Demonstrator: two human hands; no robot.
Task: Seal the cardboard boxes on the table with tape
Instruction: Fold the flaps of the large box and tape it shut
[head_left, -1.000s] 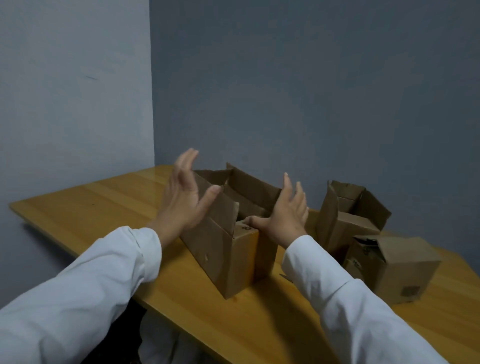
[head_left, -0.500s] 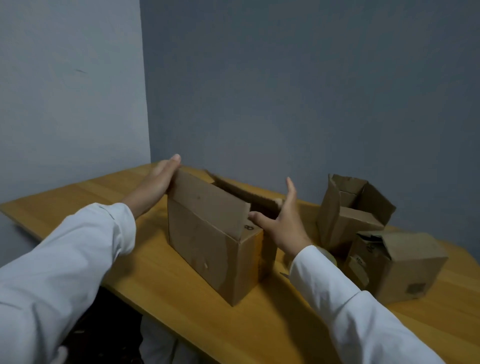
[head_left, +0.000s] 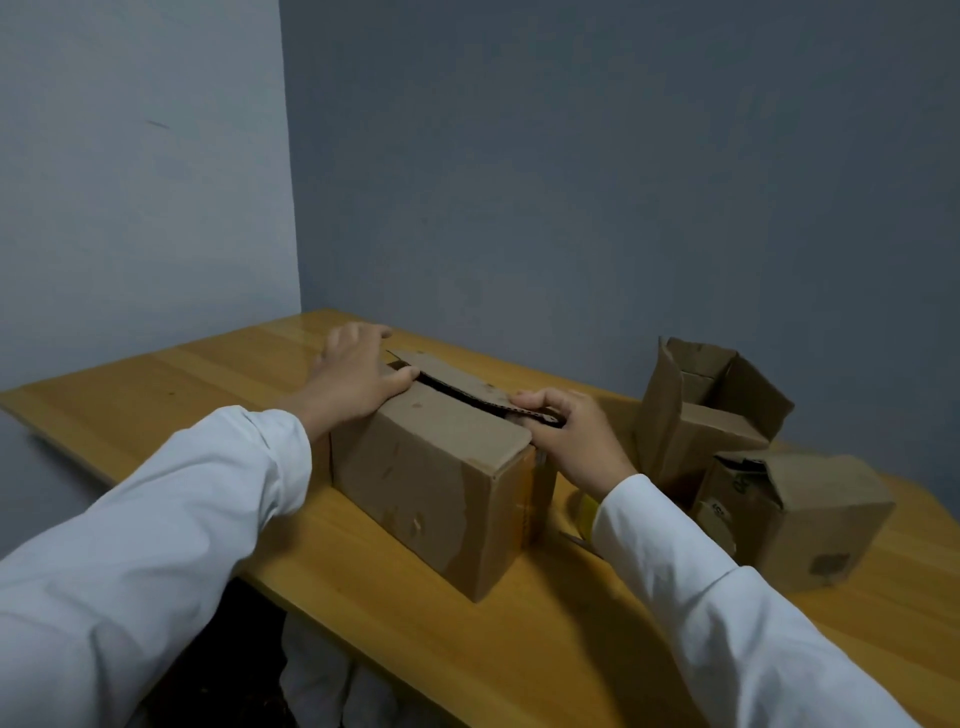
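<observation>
A long brown cardboard box (head_left: 431, 483) stands on the wooden table (head_left: 519, 649) in front of me. Its two top flaps are folded down, with a dark gap left between them. My left hand (head_left: 358, 374) lies flat on the near flap at the box's far left end. My right hand (head_left: 566, 436) presses on the right end, fingers curled over the far flap's edge. A yellowish tape roll (head_left: 587, 512) peeks out on the table behind my right sleeve, mostly hidden.
Two smaller cardboard boxes stand at the right: an open box (head_left: 706, 410) with raised flaps, and a tipped box (head_left: 800, 514) beside it. Grey walls meet in a corner behind the table. The table's near edge runs diagonally below my arms.
Both flaps of the long box have gone from standing up to folded flat. My hands have come down onto the top of the box.
</observation>
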